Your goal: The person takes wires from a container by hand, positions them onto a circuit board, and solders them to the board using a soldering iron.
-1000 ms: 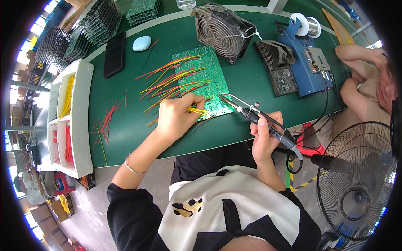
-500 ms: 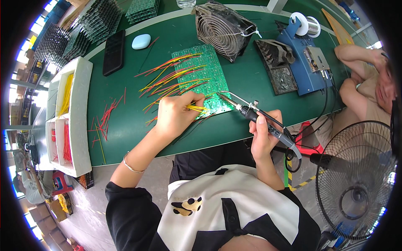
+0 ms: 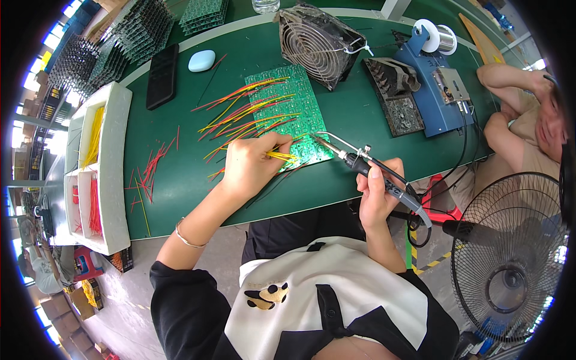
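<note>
My left hand (image 3: pixel 255 159) is closed on several yellow wires (image 3: pixel 279 155), its fingertips over the lower part of a green circuit board panel (image 3: pixel 309 105). Red and yellow wires (image 3: pixel 240 90) stick out to the left from rows on that panel. A soldering iron (image 3: pixel 360 163) with a thin metal feed tube lies in my right hand (image 3: pixel 381 192), its fingers wrapped round the dark handle. The iron's tip and the tube's end meet near the board, just right of my left fingertips. Whether the tip touches the board is too small to tell.
A white foam box (image 3: pixel 114 174) of yellow and red wires stands left, loose red wires (image 3: pixel 153 171) beside it. Behind are a phone (image 3: pixel 162 77), a pale blue case (image 3: pixel 202 60) and a metal-grilled fan (image 3: pixel 318 45). At right are an iron stand (image 3: pixel 399 99), a blue solder feeder (image 3: pixel 429 90) and a seated person.
Both hands, the iron and the board keep practically the same places. The whole view has shifted very slightly.
</note>
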Tool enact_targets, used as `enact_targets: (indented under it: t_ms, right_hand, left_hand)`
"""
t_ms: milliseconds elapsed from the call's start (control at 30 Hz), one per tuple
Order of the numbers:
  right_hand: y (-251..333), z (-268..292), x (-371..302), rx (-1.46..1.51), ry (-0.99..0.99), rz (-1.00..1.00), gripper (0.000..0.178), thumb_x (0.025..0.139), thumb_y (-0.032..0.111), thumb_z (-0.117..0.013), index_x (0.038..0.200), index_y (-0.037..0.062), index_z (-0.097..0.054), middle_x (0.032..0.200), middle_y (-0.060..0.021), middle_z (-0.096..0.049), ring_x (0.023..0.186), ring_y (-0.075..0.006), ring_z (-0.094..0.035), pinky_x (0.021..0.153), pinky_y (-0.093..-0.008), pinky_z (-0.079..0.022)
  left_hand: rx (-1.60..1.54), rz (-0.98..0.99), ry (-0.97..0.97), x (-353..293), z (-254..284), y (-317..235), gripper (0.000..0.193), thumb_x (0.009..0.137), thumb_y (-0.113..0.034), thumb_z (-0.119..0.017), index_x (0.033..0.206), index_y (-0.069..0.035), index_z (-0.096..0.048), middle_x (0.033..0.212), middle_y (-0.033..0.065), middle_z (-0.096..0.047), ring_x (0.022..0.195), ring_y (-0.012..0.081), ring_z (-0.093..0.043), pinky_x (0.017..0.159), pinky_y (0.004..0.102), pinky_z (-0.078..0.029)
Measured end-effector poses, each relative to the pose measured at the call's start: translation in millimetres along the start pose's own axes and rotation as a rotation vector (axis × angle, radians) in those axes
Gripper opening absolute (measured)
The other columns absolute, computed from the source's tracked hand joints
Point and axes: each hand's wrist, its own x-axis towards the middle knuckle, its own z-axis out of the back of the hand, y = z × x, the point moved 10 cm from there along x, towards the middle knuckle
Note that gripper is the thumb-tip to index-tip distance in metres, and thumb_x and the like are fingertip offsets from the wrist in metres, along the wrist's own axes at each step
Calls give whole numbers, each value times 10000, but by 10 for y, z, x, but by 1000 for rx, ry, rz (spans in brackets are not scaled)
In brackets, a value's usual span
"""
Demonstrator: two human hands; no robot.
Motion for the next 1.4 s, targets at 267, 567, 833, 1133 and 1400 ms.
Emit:
enact_targets:
  t_ms: [267, 567, 833, 1133, 1400]
  right_hand:
    - [-12, -25, -12, -14, 14, -46, 133, 860, 97, -519, 807, 19, -425, 609, -32, -481, 494, -57, -441, 453, -194, -353]
    - [-17, -16, 0, -8, 27, -8, 147, 862, 104, -517, 793, 24, -415, 615, -30, -480, 492, -54, -438, 449, -192, -349]
    - [-26, 43, 9, 53, -26, -26, 168, 865, 156, -527, 816, 17, -447, 604, -34, -485, 481, -59, -439, 430, -182, -331]
    - [-14, 52, 34, 31, -37, -12, 166, 874, 169, -511, 832, 19, -453, 572, -33, -484, 454, -41, -397, 406, -169, -292]
    - [-26, 142, 39, 161, -67, -38, 145, 876, 155, -504, 857, 18, -462, 566, -31, -478, 453, -43, -392, 404, -165, -279]
  left_hand:
    - [12, -5, 9, 3, 11, -16, 99, 664, -28, -649, 744, -82, -626, 538, 35, -556, 450, 165, -560, 433, 252, -429]
    - [-9, 5, 29, 12, -7, -1, 131, 651, -18, -646, 762, -83, -623, 556, 36, -558, 461, 169, -558, 435, 252, -421]
    - [8, 5, 16, 5, -4, 9, 126, 654, -30, -649, 763, -87, -624, 552, 44, -558, 457, 183, -558, 435, 263, -425]
    - [48, 52, 99, 21, -14, -21, 146, 680, -58, -622, 818, -108, -614, 567, 41, -568, 455, 169, -552, 429, 267, -417]
    - [126, 3, 70, -39, 206, -120, 125, 751, -77, -575, 875, -60, -576, 679, 92, -597, 539, 253, -570, 494, 327, -450]
